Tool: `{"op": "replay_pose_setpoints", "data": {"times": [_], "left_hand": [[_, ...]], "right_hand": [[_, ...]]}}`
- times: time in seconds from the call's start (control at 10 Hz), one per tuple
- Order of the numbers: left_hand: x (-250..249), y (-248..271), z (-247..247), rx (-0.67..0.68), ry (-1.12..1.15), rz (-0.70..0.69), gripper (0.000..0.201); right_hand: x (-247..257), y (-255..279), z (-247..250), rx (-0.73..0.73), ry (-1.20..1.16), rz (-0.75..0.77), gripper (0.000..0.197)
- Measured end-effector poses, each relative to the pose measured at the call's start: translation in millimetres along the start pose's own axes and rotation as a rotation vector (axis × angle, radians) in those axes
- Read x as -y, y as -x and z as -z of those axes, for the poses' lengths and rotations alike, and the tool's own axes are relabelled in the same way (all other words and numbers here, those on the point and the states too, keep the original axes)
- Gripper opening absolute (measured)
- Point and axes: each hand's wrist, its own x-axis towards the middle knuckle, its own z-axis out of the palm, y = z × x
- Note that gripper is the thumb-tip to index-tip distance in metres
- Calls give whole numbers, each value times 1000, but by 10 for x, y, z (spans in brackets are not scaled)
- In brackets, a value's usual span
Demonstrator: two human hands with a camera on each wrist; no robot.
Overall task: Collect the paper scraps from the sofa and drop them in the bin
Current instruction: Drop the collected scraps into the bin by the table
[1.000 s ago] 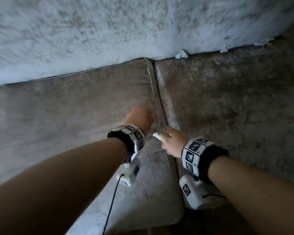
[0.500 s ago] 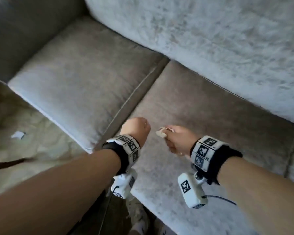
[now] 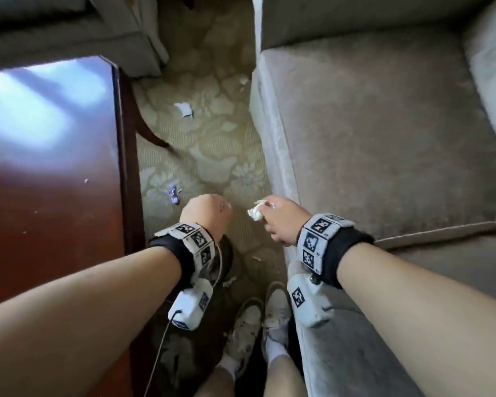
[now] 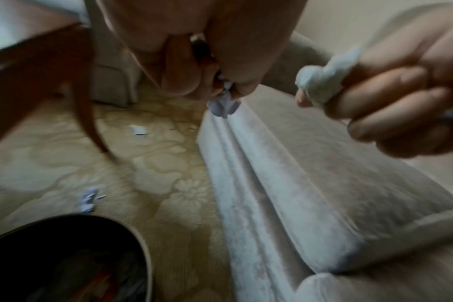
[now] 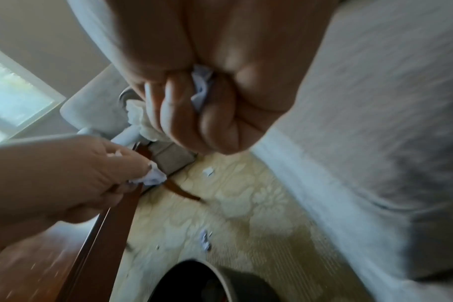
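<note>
While I look down from the head camera, both of my hands hang over a strip of patterned carpet [image 3: 212, 150] that runs between the sofa [image 3: 384, 144] and a dark red wooden table [image 3: 49, 196]. My left hand [image 3: 205, 213] is curled into a fist, and the left wrist camera shows a bit of pale paper [image 4: 223, 104] poking out from between its fingers. My right hand [image 3: 281, 219], just beside the sofa's front edge, is also curled, gripping a crumpled white wad of paper [image 3: 255, 212] that sticks out past the knuckles.

The bin [image 4: 73, 259], dark inside with a pale rim, stands on the carpet close to the sofa front, below my hands in both wrist views; in the head view my left forearm covers most of it. I can make out blurred coloured litter inside it.

Loose scraps lie on the carpet away from the sofa: a white torn piece [image 3: 184, 109] near the table's curved leg [image 3: 152, 137], and a small bluish cluster [image 3: 173, 194] close to the table edge. My two white shoes [image 3: 258, 325] stand on the carpet beside the sofa front. A second upholstered seat [image 3: 69, 30] sits beyond the table, well apart from the sofa. The sofa cushion nearest my right hand shows no paper that I can pick out.
</note>
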Motion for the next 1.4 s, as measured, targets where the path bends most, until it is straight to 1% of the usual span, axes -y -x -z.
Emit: {"op": "replay_pose_setpoints", "data": {"times": [0.1,0.2,0.3,0.4,0.5,0.6,0.7,0.8,0.9,1.0,1.1,1.2,1.3,1.4], "left_hand": [[519,57,69,-17,57,121,31],[966,208,13,-31,135,241,33],[1305,406,-126,-58,227,354,32],[1563,573,-294,-99,329,422,29],[1756,647,-455,-114,372,449,30],[1811,663,-513,-91,410,448,29],[1878,663,-512,-93,437,447,28],[1915,642,-506,-104,436,420,28],[1952,618,-522,-107,444,414,27],[1962,605,-536,-120,456,387,26],[1974,605,-564,-118,461,382,25],[1999,598,-580,-127,450,371,25],[2024,591,-558,-122,446,371,26],[2056,572,-530,-137,468,368,28]], "right_hand": [[99,-268,-514,129,183,-10,21],[117,-393,-952,302,472,-13,17],[82,-411,-1298,362,606,-12,15],[77,-463,-1515,424,640,-54,24],[85,-509,-1687,421,691,-66,37],[-55,-660,-1743,434,714,-68,29],[-120,-653,-1812,433,550,-104,16],[-140,-637,-1865,408,513,-61,18],[-139,-650,-1912,381,516,-70,40],[-139,-708,-1947,313,474,-195,45],[-163,-752,-1962,326,225,-333,33],[-173,-732,-1971,298,163,-324,24],[-218,-735,-1948,312,167,-223,50],[-242,-748,-1919,351,158,-168,43]]}}
